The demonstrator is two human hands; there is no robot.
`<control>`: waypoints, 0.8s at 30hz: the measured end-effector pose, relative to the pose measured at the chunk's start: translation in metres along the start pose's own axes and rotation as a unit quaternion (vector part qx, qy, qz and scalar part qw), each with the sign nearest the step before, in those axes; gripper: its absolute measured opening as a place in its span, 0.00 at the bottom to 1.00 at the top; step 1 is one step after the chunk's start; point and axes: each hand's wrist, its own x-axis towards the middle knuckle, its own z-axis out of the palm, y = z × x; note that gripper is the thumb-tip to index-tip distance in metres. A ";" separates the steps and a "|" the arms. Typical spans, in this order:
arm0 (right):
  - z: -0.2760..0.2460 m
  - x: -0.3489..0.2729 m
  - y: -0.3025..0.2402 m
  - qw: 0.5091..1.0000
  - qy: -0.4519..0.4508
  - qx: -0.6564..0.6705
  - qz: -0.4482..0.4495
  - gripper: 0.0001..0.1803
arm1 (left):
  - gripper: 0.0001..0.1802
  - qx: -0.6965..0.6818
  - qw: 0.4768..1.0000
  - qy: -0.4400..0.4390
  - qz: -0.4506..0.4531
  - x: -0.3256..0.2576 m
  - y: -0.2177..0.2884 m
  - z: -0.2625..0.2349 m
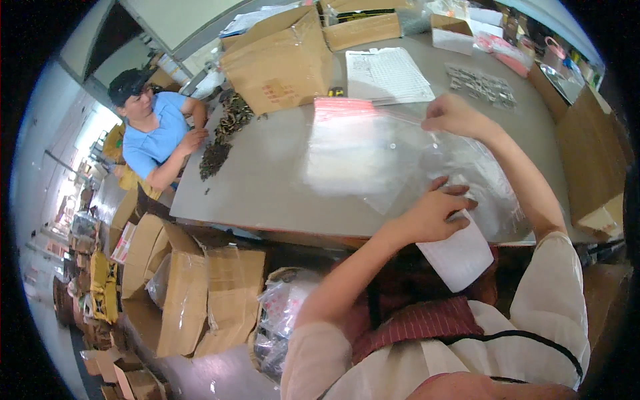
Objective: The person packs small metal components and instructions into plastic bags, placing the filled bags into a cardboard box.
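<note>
One clear bag [427, 157] (blurred), right hand [459, 116] at far edge, left hand [437, 212] nearer

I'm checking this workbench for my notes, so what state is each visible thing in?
Clear bag: pinched in the right hand
White sheet: under the left hand, overhanging the table
Red-topped bags: stacked, lying flat
Dark parts: heaped loose
Papers: lying flat
Table carton: open
Floor carton: open, flaps spread

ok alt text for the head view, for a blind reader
A person's right hand holds a clear plastic bag over a grey table; the left hand touches a flat white piece at its edge. Red-topped bags lie nearby; a co-worker in blue is at left.
</note>
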 end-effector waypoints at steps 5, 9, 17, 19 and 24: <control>-0.017 -0.082 0.012 0.985 0.011 -0.157 0.071 0.13 | 0.17 0.025 0.999 -0.009 0.033 -0.002 0.006 0.001; -0.016 -0.127 0.021 0.960 0.018 -0.241 0.140 0.11 | 0.10 0.128 0.980 0.011 0.151 -0.005 0.013 0.003; -0.007 -0.145 0.049 0.938 0.049 -0.327 0.102 0.12 | 0.06 0.260 0.934 0.103 0.222 -0.011 0.037 -0.006; -0.012 -0.135 0.043 0.906 -0.003 -0.410 0.104 0.12 | 0.07 0.208 0.963 0.070 0.159 -0.009 0.023 -0.002; -0.016 -0.066 -0.010 0.973 0.019 -0.232 0.009 0.10 | 0.11 0.064 0.996 0.008 0.059 0.000 0.003 0.003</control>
